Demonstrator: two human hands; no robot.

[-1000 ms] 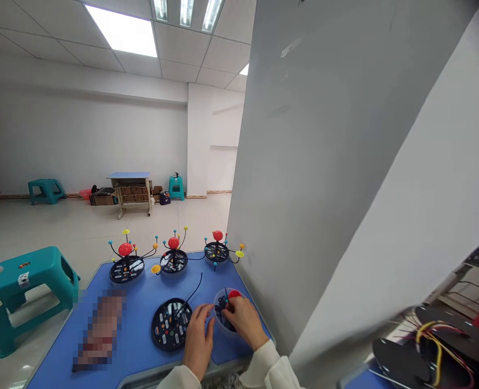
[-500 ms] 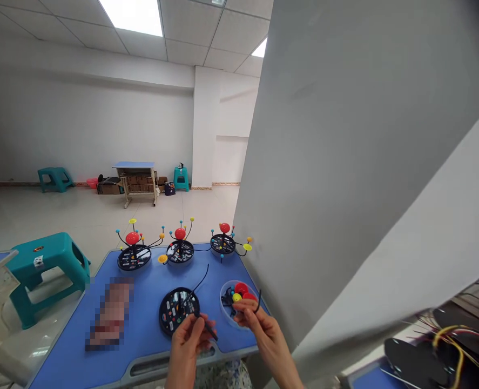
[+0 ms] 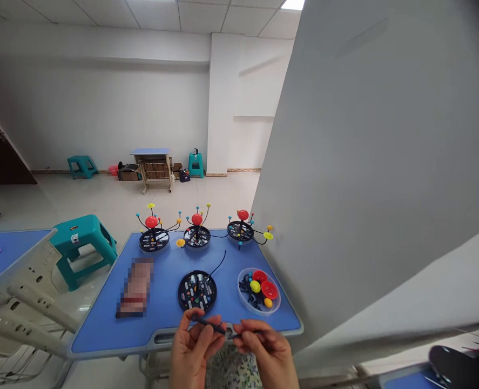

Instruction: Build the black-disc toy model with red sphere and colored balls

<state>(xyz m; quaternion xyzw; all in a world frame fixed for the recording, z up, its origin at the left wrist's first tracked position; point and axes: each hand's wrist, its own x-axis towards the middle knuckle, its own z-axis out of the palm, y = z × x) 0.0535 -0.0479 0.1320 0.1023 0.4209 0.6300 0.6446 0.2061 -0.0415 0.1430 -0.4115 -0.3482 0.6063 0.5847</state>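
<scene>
At the table's front edge, my left hand (image 3: 196, 343) pinches a black rod (image 3: 210, 324). Close beside it on the right, my right hand (image 3: 265, 348) is closed on a thin black piece (image 3: 239, 335), mostly covered by the fingers. Just beyond my left hand lies a round black base (image 3: 197, 292) with printed labels and a curved black arm rising from it. To the right, a clear bowl (image 3: 245, 302) holds red half-shells, yellow and orange pieces and small black parts.
Three planet models with red balls (image 3: 151, 222) (image 3: 196, 219) (image 3: 243, 215) stand along the blue table's (image 3: 162, 281) far edge. A pixelated flat item (image 3: 136, 286) lies at the left. A grey pillar (image 3: 364, 162) borders the right; a teal stool (image 3: 81, 232) stands left.
My right hand has moved from the bowl to beside my left hand, bringing its thin black piece near the rod. The view has shifted, and the bowl is now uncovered.
</scene>
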